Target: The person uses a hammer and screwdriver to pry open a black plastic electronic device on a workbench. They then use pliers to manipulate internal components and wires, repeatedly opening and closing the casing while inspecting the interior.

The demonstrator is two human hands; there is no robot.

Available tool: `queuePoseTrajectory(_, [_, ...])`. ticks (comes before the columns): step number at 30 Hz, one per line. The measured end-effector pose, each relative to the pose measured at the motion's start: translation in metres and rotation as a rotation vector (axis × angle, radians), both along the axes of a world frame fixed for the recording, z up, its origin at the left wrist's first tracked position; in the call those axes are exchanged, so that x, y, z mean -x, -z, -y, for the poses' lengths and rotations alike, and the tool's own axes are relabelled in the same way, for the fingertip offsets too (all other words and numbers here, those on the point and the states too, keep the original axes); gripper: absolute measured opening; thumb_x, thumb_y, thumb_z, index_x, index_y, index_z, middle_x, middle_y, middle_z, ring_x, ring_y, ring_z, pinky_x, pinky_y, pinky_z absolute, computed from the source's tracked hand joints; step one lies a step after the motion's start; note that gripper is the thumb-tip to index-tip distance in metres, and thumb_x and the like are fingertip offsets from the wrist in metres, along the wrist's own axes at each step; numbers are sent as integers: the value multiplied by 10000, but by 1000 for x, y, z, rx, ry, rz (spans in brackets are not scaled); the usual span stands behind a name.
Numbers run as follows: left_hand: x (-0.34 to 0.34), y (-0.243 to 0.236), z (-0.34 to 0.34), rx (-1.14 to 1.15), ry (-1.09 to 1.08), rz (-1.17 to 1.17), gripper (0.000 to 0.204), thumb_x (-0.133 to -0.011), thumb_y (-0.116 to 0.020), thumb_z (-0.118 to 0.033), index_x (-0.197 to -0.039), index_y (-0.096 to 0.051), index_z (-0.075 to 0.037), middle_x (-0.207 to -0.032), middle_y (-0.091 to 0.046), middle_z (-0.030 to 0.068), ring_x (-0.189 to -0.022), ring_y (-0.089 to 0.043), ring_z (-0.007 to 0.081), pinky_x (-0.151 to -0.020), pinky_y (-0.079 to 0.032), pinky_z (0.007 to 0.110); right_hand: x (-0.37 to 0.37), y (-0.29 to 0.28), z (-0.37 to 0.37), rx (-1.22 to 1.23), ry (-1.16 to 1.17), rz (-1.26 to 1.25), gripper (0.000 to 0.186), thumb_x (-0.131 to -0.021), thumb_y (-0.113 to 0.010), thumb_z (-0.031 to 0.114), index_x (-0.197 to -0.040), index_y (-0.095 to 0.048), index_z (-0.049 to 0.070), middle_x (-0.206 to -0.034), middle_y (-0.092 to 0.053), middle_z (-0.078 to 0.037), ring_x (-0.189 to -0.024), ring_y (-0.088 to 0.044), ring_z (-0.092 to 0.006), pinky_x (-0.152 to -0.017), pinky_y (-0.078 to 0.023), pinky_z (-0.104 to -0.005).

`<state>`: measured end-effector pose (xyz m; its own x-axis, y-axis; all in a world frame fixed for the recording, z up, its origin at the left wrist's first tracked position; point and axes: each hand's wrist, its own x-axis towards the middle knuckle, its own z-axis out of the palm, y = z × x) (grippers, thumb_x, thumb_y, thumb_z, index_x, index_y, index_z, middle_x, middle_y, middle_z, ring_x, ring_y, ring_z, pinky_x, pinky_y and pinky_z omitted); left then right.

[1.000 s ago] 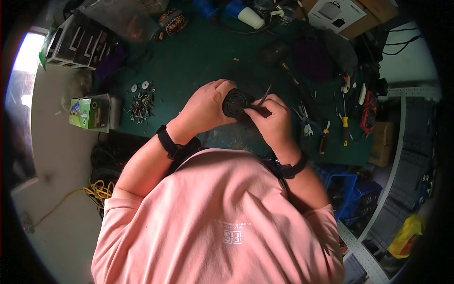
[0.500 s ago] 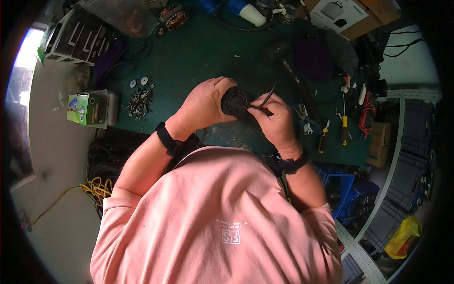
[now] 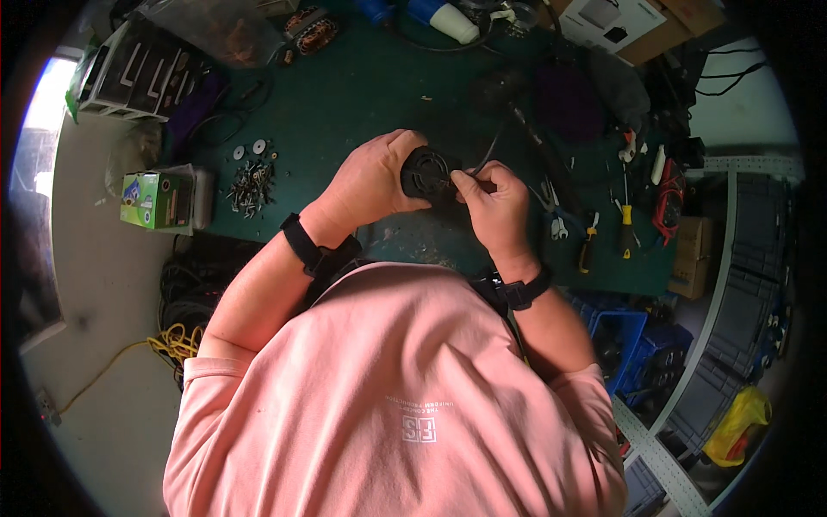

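Observation:
My left hand is closed around a black round-faced part with curved slots, tilted above the green workbench. A thin dark cable runs up and right from it. My right hand is pinched on this cable at the part's right side; the fingertips are small and partly shadowed. A pile of screws with white washers lies to the left. Right of my hands are pliers and a yellow-handled screwdriver.
A green box and a black drawer unit stand on the left. A dark mallet, purple cloth, blue-white plug and cardboard box are farther back. Blue crates sit below at right, by grey bins.
Both hands and the black part have moved slightly up the picture. My right hand has tilted more upright, with its fingertips closer in at the part's right side.

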<state>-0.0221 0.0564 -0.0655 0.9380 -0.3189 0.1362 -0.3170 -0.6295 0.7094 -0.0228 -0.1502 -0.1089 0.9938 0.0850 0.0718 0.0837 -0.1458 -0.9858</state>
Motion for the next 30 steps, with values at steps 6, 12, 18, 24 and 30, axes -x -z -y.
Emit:
queuePoseTrajectory(6, [-1,-3,-7,17,-34,-73,732,-583,-924,-184,-1206,-567,-40,-1124,-646,161,-1060,-634,365,-908,-516,389,-6,-8,-7,-19,-33,5,156,-816,-802,50,-784,-663,-14,-746,-642,-58,-668,-613,-115,-609,-478,-262])
queuePoseTrajectory(12, [3,-2,-17,14,-96,-113,777,-582,-931,-181,-1243,-554,-24,-1179,-643,175,-1116,-632,356,-944,-509,381,-17,-16,-1,-12,-214,-36,169,-807,-802,42,-924,-693,-14,-808,-668,-43,-719,-642,-111,-665,-513,-249])
queuePoseTrajectory(18, [4,-3,-14,22,-103,-91,805,-575,-931,-157,-1274,-550,-30,-1192,-640,166,-1128,-632,332,-964,-500,374,-16,-20,34,66,-212,-156,236,-817,-794,63,-1025,-701,0,-828,-689,-38,-733,-645,-97,-689,-523,-248])
queuePoseTrajectory(24, [2,-6,-12,39,-117,-81,827,-558,-931,-130,-1289,-555,-42,-1221,-632,144,-1171,-611,314,-999,-481,377,-37,-19,86,335,17,-36,199,-842,-770,92,-1018,-713,19,-806,-699,-61,-733,-653,-122,-685,-517,-273])
queuePoseTrajectory(30, [3,-5,-15,15,-103,-65,837,-561,-926,-121,-1303,-550,-36,-1250,-619,151,-1209,-591,322,-1027,-468,379,-95,10,126,951,19,162,301,-825,-758,155,-1094,-692,35,-1043,-697,-158,-990,-663,-347,-852,-531,-440])
